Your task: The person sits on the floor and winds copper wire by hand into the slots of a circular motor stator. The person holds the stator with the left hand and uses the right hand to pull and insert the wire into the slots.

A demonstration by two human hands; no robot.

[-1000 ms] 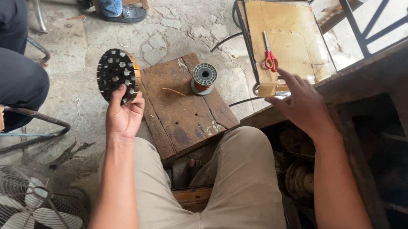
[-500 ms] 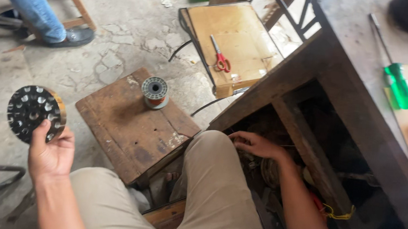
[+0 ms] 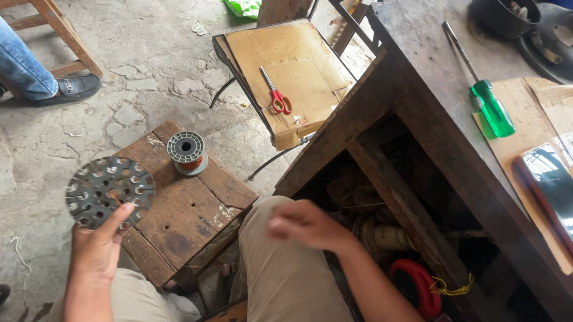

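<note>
My left hand (image 3: 98,245) holds up a round grey slotted metal disc (image 3: 110,191), a motor stator core, to the left of a low wooden stool (image 3: 190,211). A spool of copper wire (image 3: 187,152) stands on the stool's far end. My right hand (image 3: 307,224) hovers, blurred, above my right knee in front of the dark space under the workbench (image 3: 434,104). It holds nothing that I can make out and its fingers are loosely curled.
Red-handled scissors (image 3: 278,99) lie on cardboard on a chair seat (image 3: 290,66). On the workbench lie a green-handled screwdriver (image 3: 487,103), a phone (image 3: 567,203) and a fan base (image 3: 562,36). A red wire coil (image 3: 419,287) sits underneath. Another person's jeans leg and shoe (image 3: 67,89) are at left.
My view has swung right, toward the workbench. My right hand came back from the chair with the scissors to above my knee. The left hand keeps holding the disc.
</note>
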